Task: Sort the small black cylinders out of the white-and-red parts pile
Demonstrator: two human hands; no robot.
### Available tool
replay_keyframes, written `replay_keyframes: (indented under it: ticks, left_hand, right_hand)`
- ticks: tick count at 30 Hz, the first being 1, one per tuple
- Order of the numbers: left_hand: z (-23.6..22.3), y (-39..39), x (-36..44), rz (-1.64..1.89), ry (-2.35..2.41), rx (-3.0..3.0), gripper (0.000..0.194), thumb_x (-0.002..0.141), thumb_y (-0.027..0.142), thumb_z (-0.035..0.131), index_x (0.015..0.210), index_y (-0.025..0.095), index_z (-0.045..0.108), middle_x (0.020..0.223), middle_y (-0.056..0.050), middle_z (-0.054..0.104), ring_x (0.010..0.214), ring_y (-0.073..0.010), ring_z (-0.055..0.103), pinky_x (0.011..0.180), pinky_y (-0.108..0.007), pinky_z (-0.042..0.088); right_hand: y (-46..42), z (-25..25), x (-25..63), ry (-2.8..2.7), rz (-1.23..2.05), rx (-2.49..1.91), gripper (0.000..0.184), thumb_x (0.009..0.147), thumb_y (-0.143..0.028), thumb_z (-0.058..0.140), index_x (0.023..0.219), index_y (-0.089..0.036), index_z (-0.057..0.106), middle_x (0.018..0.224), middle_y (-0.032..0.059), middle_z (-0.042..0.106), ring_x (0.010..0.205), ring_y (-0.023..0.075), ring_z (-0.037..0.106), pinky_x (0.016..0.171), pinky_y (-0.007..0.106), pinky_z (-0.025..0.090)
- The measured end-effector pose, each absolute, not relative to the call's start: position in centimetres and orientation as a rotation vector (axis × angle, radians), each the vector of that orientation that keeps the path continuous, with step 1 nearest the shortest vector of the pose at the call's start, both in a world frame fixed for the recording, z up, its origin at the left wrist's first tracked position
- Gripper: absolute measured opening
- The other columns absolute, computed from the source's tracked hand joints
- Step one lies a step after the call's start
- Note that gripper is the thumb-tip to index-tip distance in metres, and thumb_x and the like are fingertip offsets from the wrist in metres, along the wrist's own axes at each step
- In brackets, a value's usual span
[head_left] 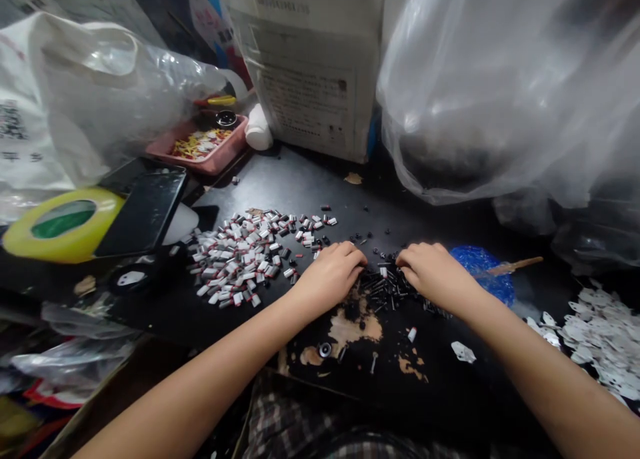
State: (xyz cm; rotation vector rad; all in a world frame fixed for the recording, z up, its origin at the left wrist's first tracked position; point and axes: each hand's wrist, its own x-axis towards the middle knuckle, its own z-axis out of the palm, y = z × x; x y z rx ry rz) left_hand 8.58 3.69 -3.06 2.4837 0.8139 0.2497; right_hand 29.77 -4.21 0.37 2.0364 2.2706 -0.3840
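- The left hand (332, 272) is palm down, fingers curled toward the left edge of a heap of black screws (393, 294); its fingertips are partly hidden, so I cannot tell whether it holds anything
- The right hand (429, 272) faces it at the heap's right edge, fingers bent down and thumb tucked below; I cannot tell whether anything is in its grip
- The heap of black screws lies between the two hands on the dark table (295, 172), with a few small dark bits scattered just beyond it
- Nearer the person are a worn tan patch (357, 329), a round metal piece (325, 350), a small white cylinder (412, 334) and a single flat white plate (463, 352)
- Beside the left hand spreads a large pile of small white-and-dark cylinders (237, 256), some with red ends
- Just past the right hand sits a round blue thing (485, 262) with a brown stick (517, 266) across it, and farther right a pile of flat white plates (603, 339)
- Farther left are a yellow tape roll (65, 249), a black slab (145, 209) leaning against it, and a pink tray (225, 158) with yellow and red bits
- At the back stand a white bottle (259, 129), a printed carton (315, 79) and a bulging clear bag (465, 119)
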Motion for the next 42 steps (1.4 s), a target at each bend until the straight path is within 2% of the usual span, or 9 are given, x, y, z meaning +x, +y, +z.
replay_keyframes:
  ticks: [4, 8, 13, 18, 24, 31, 35, 39, 42]
  left_hand:
    - [-2.4, 3.7, 8.3, 0.266, 0.876, 2.553, 0.019, 0.093, 0.017, 0.045, 0.102, 0.018, 0.062, 0.106, -0.01, 0.059, 0.102, -0.0251, 0.054, 0.097, -0.043, 0.04]
    - [-1.9, 2.8, 10.0, 0.292, 0.77, 2.571, 0.02, 0.094, 0.024, 0.048, 0.11, 0.021, 0.06, 0.112, -0.006, 0.06, 0.106, -0.0205, 0.055, 0.099, -0.034, 0.04]
    - [-2.7, 2.0, 11.5, 0.261, 0.76, 2.576, 0.016, 0.09, 0.028, 0.055, 0.102, 0.017, 0.061, 0.102, -0.007, 0.062, 0.097, -0.0256, 0.056, 0.093, -0.041, 0.043]
    - [-3.4, 2.1, 10.4, 0.267, 0.819, 2.537, 0.011, 0.089, 0.027, 0.055, 0.095, 0.018, 0.057, 0.095, -0.006, 0.062, 0.093, -0.0248, 0.056, 0.087, -0.04, 0.045]
    - [-2.5, 2.2, 8.5, 0.329, 0.921, 2.465, 0.009, 0.091, 0.03, 0.052, 0.093, 0.021, 0.053, 0.094, -0.003, 0.061, 0.086, -0.0178, 0.058, 0.078, -0.029, 0.047]
    - [-2.1, 4.2, 2.1, 0.321, 1.258, 2.502, 0.009, 0.09, 0.025, 0.051, 0.096, 0.019, 0.054, 0.097, -0.01, 0.06, 0.095, -0.0287, 0.058, 0.087, -0.043, 0.045]
    - [-2.2, 3.6, 3.3, 0.316, 1.192, 2.563, 0.017, 0.093, 0.026, 0.048, 0.107, 0.02, 0.055, 0.108, -0.009, 0.06, 0.102, -0.0247, 0.057, 0.092, -0.038, 0.044]
    - [-2.4, 3.4, 5.8, 0.219, 1.036, 2.642, 0.012, 0.091, 0.024, 0.051, 0.097, 0.02, 0.061, 0.099, -0.007, 0.064, 0.097, -0.0246, 0.058, 0.093, -0.039, 0.042]
    - [-2.5, 3.9, 6.1, 0.176, 1.021, 2.648, 0.011, 0.089, 0.021, 0.051, 0.093, 0.018, 0.061, 0.094, -0.007, 0.064, 0.093, -0.0246, 0.059, 0.089, -0.038, 0.044]
  right_hand:
    - [-3.6, 0.2, 29.7, 2.254, -0.354, 1.99, 0.018, 0.088, -0.013, 0.052, 0.1, -0.017, 0.065, 0.099, 0.007, 0.066, 0.095, 0.023, 0.058, 0.081, 0.032, 0.037]
    - [-3.4, 0.3, 30.0, 2.25, -0.37, 1.922, 0.022, 0.086, -0.011, 0.052, 0.103, -0.016, 0.064, 0.1, 0.0072, 0.066, 0.093, 0.0206, 0.059, 0.079, 0.029, 0.039]
    - [-3.4, 0.7, 29.5, 2.225, -0.311, 1.886, 0.023, 0.084, -0.009, 0.051, 0.103, -0.014, 0.063, 0.099, 0.0097, 0.065, 0.091, 0.0228, 0.059, 0.077, 0.03, 0.039]
    - [-2.6, 0.7, 28.9, 2.189, -0.325, 1.906, 0.014, 0.082, -0.012, 0.056, 0.095, -0.014, 0.062, 0.095, 0.0101, 0.065, 0.087, 0.0211, 0.059, 0.076, 0.028, 0.04]
    - [-2.3, 0.9, 28.9, 2.172, -0.371, 1.925, 0.015, 0.083, -0.014, 0.054, 0.095, -0.016, 0.063, 0.098, 0.0087, 0.066, 0.087, 0.0192, 0.061, 0.075, 0.026, 0.041]
    - [-3.2, 0.7, 29.0, 2.17, -0.375, 1.931, 0.029, 0.079, -0.005, 0.051, 0.104, -0.015, 0.06, 0.101, 0.009, 0.064, 0.091, 0.0207, 0.061, 0.076, 0.027, 0.041]
    - [-2.9, 0.7, 28.5, 2.161, -0.343, 1.922, 0.019, 0.083, -0.01, 0.052, 0.099, -0.014, 0.061, 0.097, 0.0102, 0.064, 0.087, 0.0217, 0.062, 0.073, 0.029, 0.04]
    - [-2.3, 0.8, 28.2, 2.143, -0.324, 1.93, 0.015, 0.087, -0.012, 0.049, 0.093, -0.015, 0.062, 0.092, 0.0094, 0.067, 0.082, 0.0204, 0.063, 0.07, 0.028, 0.039]
    - [-2.1, 0.8, 28.7, 2.137, -0.331, 1.954, 0.017, 0.086, -0.013, 0.051, 0.099, -0.016, 0.062, 0.098, 0.0075, 0.067, 0.088, 0.0193, 0.063, 0.071, 0.026, 0.04]
